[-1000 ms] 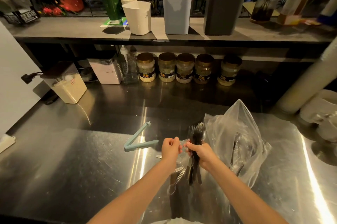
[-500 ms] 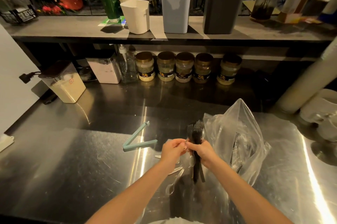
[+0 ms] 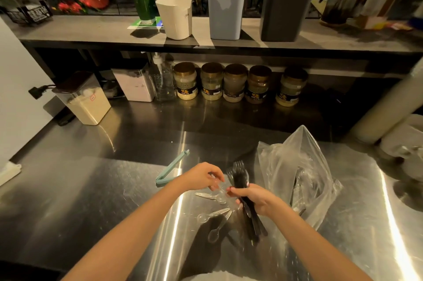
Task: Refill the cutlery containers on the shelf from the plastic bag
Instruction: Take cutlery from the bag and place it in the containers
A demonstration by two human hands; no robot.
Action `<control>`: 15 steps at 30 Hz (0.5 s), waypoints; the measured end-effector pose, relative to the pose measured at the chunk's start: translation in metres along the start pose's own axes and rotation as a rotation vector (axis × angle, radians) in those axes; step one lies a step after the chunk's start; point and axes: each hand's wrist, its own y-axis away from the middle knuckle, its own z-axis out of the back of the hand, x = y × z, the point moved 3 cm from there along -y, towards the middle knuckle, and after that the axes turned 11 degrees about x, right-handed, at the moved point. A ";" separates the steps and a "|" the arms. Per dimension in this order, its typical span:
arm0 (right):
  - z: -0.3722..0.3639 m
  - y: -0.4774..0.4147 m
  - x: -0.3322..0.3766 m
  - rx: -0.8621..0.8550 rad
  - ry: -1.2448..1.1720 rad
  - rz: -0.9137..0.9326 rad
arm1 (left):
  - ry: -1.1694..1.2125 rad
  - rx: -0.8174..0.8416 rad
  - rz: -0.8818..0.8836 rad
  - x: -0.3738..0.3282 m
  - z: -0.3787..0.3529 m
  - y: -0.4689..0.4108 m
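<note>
Teal clip [image 3: 170,172] | clear spoons [image 3: 214,213], perhaps four, on counter [image 3: 91,189] | bag [image 3: 304,166] beside forks [image 3: 239,177]

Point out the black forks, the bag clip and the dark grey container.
black forks [image 3: 239,176], head view, on the tines
bag clip [image 3: 172,167], head view, mid upper arm
dark grey container [image 3: 286,10], head view, front wall

Inspector: Which items were only partly visible?

Technician: The right hand [image 3: 258,200] covered the mid-handles of the black forks [image 3: 239,176]. The upper edge cropped the cutlery in the dark container [image 3: 283,10]. Utensil types in the grey container [image 3: 225,10] were unresolvable.

Inspector: What else was indeterminate?

Technician: The contents of the plastic bag [image 3: 297,166] blurred behind the film. The jar labels [image 3: 185,92] were illegible. Whether the left hand [image 3: 201,176] pinched one of the clear spoons [image 3: 210,196] could not be determined.
</note>
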 end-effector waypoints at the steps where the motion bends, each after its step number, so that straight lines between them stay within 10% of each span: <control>1: -0.003 0.001 -0.001 0.056 0.019 -0.015 | -0.017 0.011 -0.010 -0.003 -0.001 -0.002; 15: 0.005 -0.008 -0.021 -0.115 0.076 -0.020 | 0.206 -0.158 0.035 0.011 -0.026 -0.017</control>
